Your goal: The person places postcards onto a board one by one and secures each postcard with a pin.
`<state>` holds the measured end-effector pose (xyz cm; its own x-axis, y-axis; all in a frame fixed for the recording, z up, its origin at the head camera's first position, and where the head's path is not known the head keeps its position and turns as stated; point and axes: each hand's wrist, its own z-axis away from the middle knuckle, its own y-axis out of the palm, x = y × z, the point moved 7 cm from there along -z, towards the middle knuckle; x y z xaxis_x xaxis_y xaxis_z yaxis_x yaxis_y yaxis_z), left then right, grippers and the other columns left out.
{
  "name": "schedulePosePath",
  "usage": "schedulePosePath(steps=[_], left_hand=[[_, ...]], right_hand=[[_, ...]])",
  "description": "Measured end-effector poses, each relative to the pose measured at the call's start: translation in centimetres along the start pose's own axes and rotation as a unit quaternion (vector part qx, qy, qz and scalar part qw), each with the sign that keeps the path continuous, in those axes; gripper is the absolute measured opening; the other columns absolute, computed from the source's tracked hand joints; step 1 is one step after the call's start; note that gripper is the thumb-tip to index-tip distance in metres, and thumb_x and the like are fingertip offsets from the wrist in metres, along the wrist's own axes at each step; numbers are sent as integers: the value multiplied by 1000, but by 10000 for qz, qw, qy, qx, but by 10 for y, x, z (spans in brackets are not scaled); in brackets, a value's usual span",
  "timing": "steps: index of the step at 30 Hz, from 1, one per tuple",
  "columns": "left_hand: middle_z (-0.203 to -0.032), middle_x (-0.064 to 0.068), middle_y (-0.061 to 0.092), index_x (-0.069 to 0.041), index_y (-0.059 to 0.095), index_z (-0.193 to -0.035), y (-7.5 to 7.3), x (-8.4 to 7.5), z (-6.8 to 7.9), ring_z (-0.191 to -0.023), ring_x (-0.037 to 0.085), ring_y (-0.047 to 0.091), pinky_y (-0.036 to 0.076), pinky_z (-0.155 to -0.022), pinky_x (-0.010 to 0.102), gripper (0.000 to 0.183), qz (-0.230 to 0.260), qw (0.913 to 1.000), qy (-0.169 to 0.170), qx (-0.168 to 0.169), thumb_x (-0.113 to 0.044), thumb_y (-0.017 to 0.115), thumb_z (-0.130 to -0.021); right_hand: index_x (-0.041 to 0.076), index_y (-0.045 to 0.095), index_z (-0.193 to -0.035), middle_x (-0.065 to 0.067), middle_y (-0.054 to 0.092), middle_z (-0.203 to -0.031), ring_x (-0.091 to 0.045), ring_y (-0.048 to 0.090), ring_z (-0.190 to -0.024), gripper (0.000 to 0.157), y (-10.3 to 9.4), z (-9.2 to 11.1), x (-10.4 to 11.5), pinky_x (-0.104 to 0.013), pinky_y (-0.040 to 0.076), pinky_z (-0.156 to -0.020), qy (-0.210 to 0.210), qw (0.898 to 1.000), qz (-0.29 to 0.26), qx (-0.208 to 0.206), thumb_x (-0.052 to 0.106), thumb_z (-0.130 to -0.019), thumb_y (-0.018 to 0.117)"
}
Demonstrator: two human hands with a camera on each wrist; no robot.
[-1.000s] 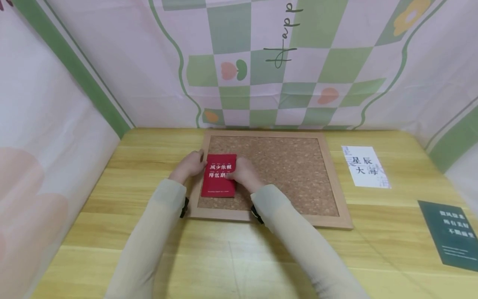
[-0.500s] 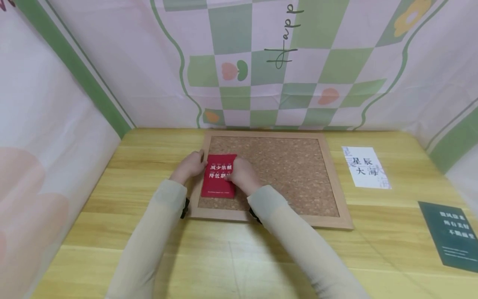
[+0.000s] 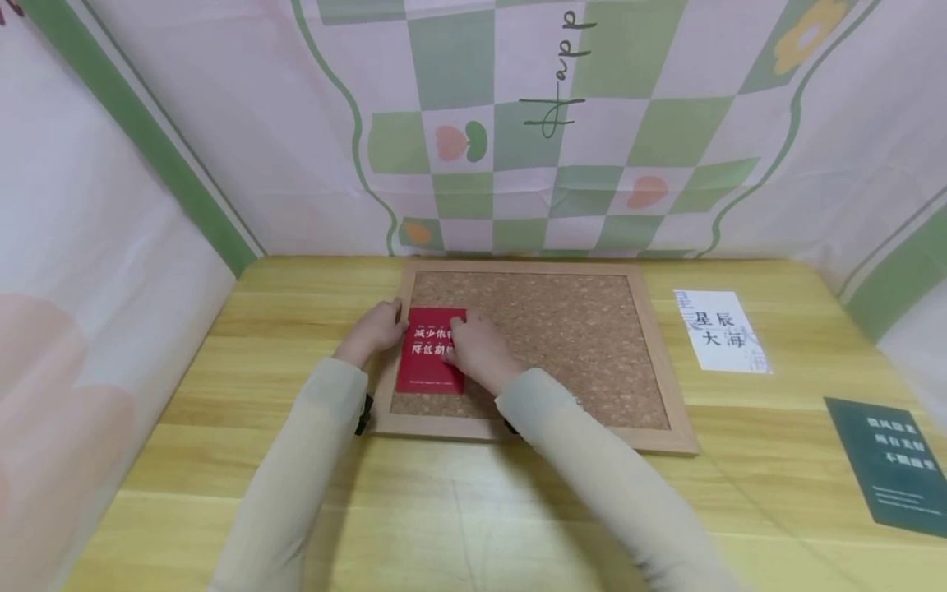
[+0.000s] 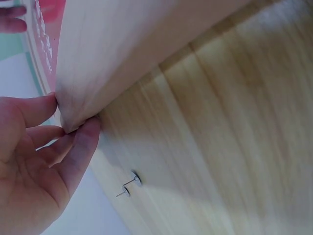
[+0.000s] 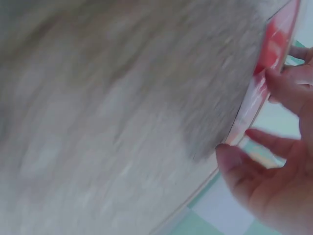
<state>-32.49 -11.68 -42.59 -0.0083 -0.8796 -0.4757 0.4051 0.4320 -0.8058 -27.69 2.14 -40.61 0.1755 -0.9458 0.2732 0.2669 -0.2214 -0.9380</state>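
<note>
Printed cloth [image 3: 533,131] hung behind wooden table [image 3: 422,510]. Red card [image 3: 429,370] lay on corkboard [image 3: 570,345], near frame's left side. Left hand [image 3: 376,330] pinched frame edge between thumb and fingers, beside card. Right hand [image 3: 482,352] touched card's right edge, fingertips spread apart, not clamped. Card probably light, thin, somewhat slick, easily creased; side edges seemed best hold. Board looked stiff, wooden frame likely sound grip. Metal pins [image 4: 135,178] lay on table near left hand.
</note>
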Motion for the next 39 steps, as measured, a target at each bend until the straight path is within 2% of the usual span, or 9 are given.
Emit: schedulePosePath(steps=[3,7,9,12,15,22,34,39], left_hand=[[-154,25,25,4,16,-150,0,0,1,-142,38,28,26,-117,48,57,-4,10000,21,4,-22,36,-103],[-154,25,25,4,15,-150,-1,1,2,-142,38,28,26,-117,48,57,2,10000,29,27,-22,36,-103],[-154,25,24,4,15,-150,-1,1,3,-143,39,26,25,-117,48,57,26,10000,37,35,-22,36,-104],[-155,25,23,4,14,-150,-1,3,3,-143,39,25,25,-117,49,57,72,10000,34,30,-22,36,-104],[-155,26,23,4,14,-150,-1,6,3,-143,39,25,25,-117,49,57,73,10000,32,3,-22,36,-104],[-153,26,27,4,16,-150,-1,4,4,-142,39,28,27,-116,49,57,-33,10000,34,-28,-22,37,-103],[-154,24,26,2,17,-150,-1,3,4,-142,38,27,26,-117,49,58,-3,10000,-11,-56,-24,38,-103],[-154,23,28,1,16,-151,-3,3,5,-142,38,30,28,-116,49,61,-120,9997,7,-192,-28,40,-103]], right_hand=[[3,53,-131,-17,54,-130,-31,54,-119,52,1,3,4,-42,46,-103,-755,9950,653,-47,33,-91,64],[5,54,-133,-15,53,-136,-31,54,-123,49,4,11,6,-42,44,-106,-1577,9810,1126,-2,32,-93,62],[7,51,-136,-15,49,-142,-31,51,-128,50,6,15,7,-42,41,-109,-1824,9758,1201,67,32,-93,61],[9,44,-143,-15,42,-149,-31,44,-135,55,10,22,7,-42,37,-113,-1999,9736,1079,211,32,-95,58],[10,39,-146,-16,37,-151,-32,40,-138,58,13,27,6,-42,35,-114,-2002,9753,901,244,36,-96,56],[13,33,-149,-17,28,-156,-32,29,-144,62,18,33,-1,-45,31,-116,-1585,9849,605,343,43,-97,51],[17,33,-149,-17,24,-157,-33,27,-145,60,20,32,-6,-47,29,-117,-1417,9863,619,574,44,-97,47],[18,33,-150,-16,24,-158,-34,27,-145,60,20,32,-7,-48,29,-117,-1376,9867,645,582,45,-98,47]])
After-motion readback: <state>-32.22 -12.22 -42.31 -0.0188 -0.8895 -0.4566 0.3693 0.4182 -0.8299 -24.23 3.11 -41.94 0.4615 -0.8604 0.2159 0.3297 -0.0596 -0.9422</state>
